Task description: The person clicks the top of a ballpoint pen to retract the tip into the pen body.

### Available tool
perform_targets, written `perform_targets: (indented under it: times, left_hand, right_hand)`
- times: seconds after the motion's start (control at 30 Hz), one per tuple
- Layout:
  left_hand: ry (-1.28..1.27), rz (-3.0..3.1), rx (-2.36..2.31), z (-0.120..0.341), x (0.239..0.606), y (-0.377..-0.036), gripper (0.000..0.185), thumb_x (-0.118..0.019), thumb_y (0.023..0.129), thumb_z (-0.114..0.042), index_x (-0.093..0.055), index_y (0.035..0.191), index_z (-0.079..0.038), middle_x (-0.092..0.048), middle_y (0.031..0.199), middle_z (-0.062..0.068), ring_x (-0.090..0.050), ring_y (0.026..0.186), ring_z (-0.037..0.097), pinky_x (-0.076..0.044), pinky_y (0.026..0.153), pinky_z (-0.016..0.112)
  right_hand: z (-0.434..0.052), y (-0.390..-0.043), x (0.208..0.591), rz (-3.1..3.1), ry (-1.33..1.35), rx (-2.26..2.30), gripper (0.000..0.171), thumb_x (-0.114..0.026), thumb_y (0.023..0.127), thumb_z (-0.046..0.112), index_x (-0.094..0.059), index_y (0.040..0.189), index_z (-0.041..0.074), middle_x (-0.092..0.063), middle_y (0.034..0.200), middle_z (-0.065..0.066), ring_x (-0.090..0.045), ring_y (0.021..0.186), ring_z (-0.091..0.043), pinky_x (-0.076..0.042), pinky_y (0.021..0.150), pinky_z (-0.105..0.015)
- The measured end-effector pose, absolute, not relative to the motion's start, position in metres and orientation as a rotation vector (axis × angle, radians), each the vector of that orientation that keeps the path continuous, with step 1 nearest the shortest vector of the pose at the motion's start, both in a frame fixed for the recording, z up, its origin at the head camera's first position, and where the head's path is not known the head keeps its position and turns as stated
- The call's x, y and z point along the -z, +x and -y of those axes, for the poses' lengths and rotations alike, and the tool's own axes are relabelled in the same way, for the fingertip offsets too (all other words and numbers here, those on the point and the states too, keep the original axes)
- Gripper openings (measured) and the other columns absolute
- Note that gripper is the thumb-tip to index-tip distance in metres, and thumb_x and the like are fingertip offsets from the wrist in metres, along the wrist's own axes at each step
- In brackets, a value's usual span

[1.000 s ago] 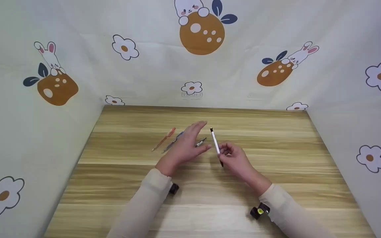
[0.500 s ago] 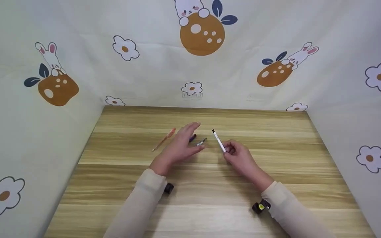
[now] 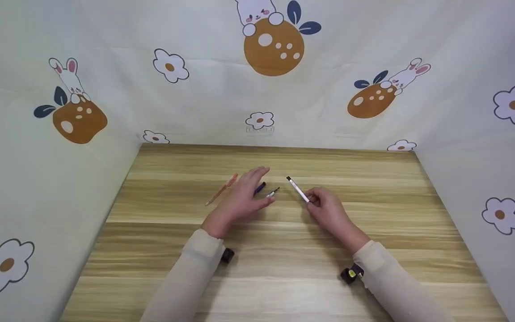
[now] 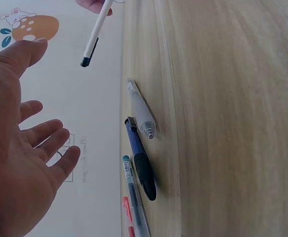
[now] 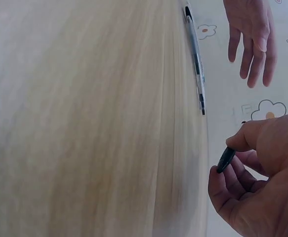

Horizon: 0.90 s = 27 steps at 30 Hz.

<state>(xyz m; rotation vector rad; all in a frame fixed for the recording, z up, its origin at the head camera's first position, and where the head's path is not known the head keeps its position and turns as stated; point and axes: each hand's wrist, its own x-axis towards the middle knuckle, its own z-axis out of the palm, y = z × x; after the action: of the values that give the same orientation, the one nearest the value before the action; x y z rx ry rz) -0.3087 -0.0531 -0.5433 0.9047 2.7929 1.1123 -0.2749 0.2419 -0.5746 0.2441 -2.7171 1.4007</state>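
My right hand point(image 3: 329, 212) pinches a white pen point(image 3: 297, 188) with a black end between thumb and fingertips, held above the table and tilted up to the left. In the right wrist view the pen's dark tip point(image 5: 226, 159) shows between thumb and forefinger. My left hand point(image 3: 242, 197) hovers with fingers spread over a row of pens and holds nothing. Below it in the left wrist view lie a clear-and-white pen point(image 4: 141, 111), a blue pen with a black grip point(image 4: 140, 160), a clear pen with a teal end point(image 4: 134, 190) and a red pen point(image 4: 128, 215).
The wood-grain table point(image 3: 284, 277) is bounded at the back and sides by a pale cloth point(image 3: 204, 103) printed with rabbits, oranges and flowers. A small black camera point(image 3: 227, 256) sits at the left wrist, and another camera point(image 3: 350, 273) at the right.
My right hand has drawn right with the white pen, which now leans more to the left. My left hand has shifted slightly left, uncovering the blue pen's end.
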Motion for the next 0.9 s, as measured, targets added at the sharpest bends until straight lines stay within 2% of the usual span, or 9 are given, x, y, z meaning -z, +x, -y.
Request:
perform_targets:
  times: [0.13, 0.57, 0.9]
  left_hand:
    - [0.920, -2.807, -1.109, 0.053, 0.545, -0.309, 0.086, -0.082, 0.101, -0.037, -0.039, 0.170, -0.010, -0.041, 0.173, 0.013, -0.037, 0.161, 0.033, -0.031, 0.131, 0.049]
    - [0.898, -2.811, -1.089, 0.054, 0.543, -0.309, 0.085, -0.080, 0.102, -0.042, -0.039, 0.171, -0.013, -0.041, 0.173, 0.011, -0.037, 0.161, 0.030, -0.032, 0.130, 0.046]
    - [0.876, -2.808, -1.107, 0.053, 0.543, -0.309, 0.084, -0.081, 0.102, -0.036, -0.039, 0.171, -0.014, -0.041, 0.173, 0.009, -0.038, 0.160, 0.029, -0.033, 0.130, 0.048]
  right_hand:
    - [-0.243, -0.277, 0.577, 2.740, 0.272, -1.303, 0.021, -0.074, 0.093, -0.009, -0.078, 0.111, -0.001, -0.068, 0.094, -0.006, -0.061, 0.086, -0.018, -0.050, 0.074, -0.029]
    - [-0.244, -0.284, 0.582, 2.808, 0.353, -1.070, 0.017, -0.077, 0.095, -0.006, -0.079, 0.111, -0.003, -0.068, 0.095, -0.011, -0.063, 0.090, -0.027, -0.054, 0.083, -0.045]
    - [-0.246, -0.287, 0.584, 2.861, 0.345, -1.032, 0.013, -0.076, 0.094, -0.005, -0.079, 0.107, -0.002, -0.068, 0.094, -0.009, -0.063, 0.090, -0.025, -0.054, 0.083, -0.046]
